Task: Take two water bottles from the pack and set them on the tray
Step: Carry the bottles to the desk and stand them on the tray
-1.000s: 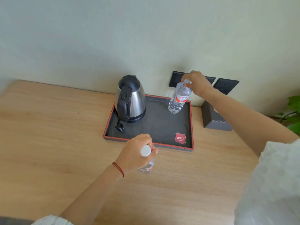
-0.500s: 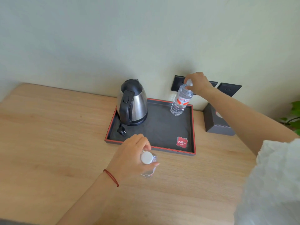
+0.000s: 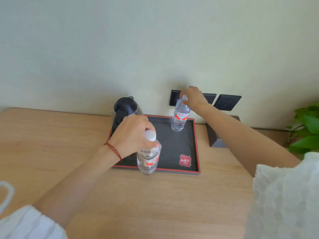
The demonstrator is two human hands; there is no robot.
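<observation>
A black tray with a red rim lies on the wooden table by the wall. One clear water bottle with a red label stands upright in the tray's far right corner, and my right hand grips its cap and neck. My left hand holds a second water bottle by its neck, lifted above the tray's front edge. The pack is not in view.
A steel kettle with a black handle stands on the tray's far left, partly behind my left hand. A dark box sits right of the tray, black wall sockets behind it, and a green plant at the far right.
My left hand has raised its bottle from the table in front of the tray and carried it over the tray's front edge. My right hand stays on the standing bottle.
</observation>
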